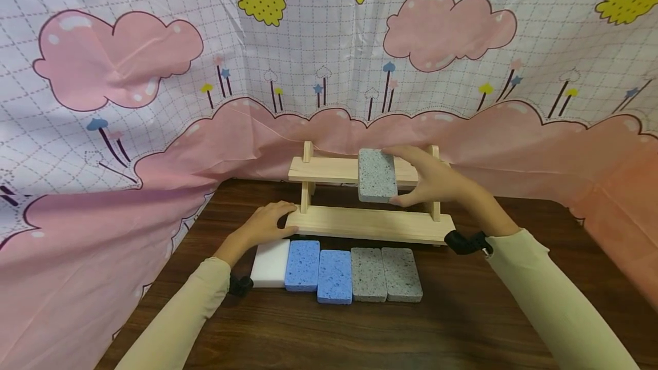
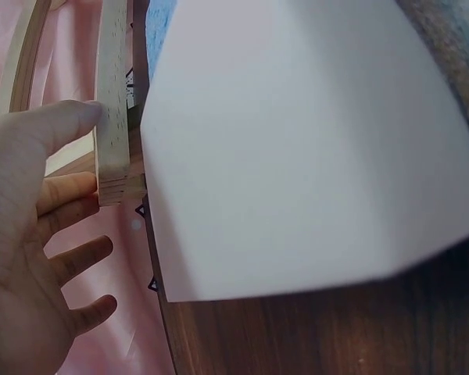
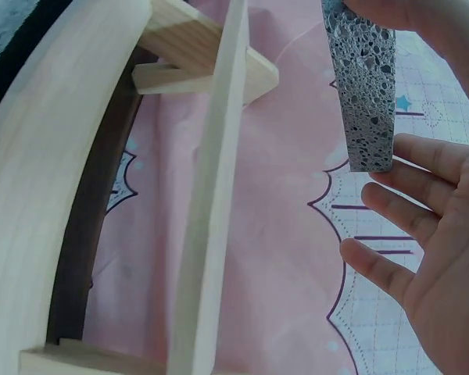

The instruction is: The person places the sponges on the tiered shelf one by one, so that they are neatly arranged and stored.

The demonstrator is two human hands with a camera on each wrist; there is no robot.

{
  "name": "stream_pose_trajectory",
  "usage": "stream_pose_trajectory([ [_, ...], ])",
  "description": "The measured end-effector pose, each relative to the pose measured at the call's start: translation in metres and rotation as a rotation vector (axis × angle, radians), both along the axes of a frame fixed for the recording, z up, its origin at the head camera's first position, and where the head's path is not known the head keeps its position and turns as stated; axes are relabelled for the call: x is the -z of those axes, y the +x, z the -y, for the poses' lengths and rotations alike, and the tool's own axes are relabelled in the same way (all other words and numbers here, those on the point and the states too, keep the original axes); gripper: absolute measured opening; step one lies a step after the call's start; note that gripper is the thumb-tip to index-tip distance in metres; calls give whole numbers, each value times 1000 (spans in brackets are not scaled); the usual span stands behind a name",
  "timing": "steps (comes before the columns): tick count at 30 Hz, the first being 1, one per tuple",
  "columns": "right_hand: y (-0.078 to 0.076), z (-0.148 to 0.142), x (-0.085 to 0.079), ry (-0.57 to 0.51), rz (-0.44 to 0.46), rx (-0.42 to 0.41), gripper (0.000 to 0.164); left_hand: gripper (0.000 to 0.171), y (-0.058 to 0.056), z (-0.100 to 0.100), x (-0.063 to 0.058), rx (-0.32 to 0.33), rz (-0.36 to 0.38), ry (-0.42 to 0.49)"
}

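A grey speckled sponge [image 1: 377, 176] is pinched upright between the thumb and fingers of my right hand [image 1: 432, 179], in front of the upper board of a two-tier wooden shelf [image 1: 370, 223]. The right wrist view shows the same sponge [image 3: 366, 94] edge-on, apart from the boards. With thumb and fingers, my left hand [image 1: 267, 222] grips the left end of the lower board [image 2: 112, 148]. Below that hand lies a white sponge block [image 1: 271, 264], its top partly hidden.
Right of the white block, two blue sponges [image 1: 303, 265] and two grey sponges [image 1: 401, 274] lie side by side on the dark wooden table [image 1: 288, 336], in front of the shelf. A patterned pink and white cloth [image 1: 329, 136] hangs behind and along the sides.
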State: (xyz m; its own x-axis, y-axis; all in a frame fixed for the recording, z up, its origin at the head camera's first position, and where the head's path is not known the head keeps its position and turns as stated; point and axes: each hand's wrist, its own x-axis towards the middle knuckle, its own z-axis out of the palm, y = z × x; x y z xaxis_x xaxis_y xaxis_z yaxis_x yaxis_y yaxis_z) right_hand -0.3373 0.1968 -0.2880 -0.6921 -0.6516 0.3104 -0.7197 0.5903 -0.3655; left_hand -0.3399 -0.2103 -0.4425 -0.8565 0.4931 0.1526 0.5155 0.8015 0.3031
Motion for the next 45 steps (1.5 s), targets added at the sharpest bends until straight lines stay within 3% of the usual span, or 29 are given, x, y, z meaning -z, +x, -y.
stream_pose_trajectory([
  [13,-20,28,-32,-55,-22,-51,100,64,2,0,-3,6,9,-1],
  [21,-30,49,-41,-13,-34,32,101,63,5,-2,-5,16,23,15],
  [39,-68,78,-3,-154,59,8,96,64,4,-1,-5,2,26,18],
  [45,-75,88,12,-135,42,10,96,65,4,0,-4,1,27,17],
])
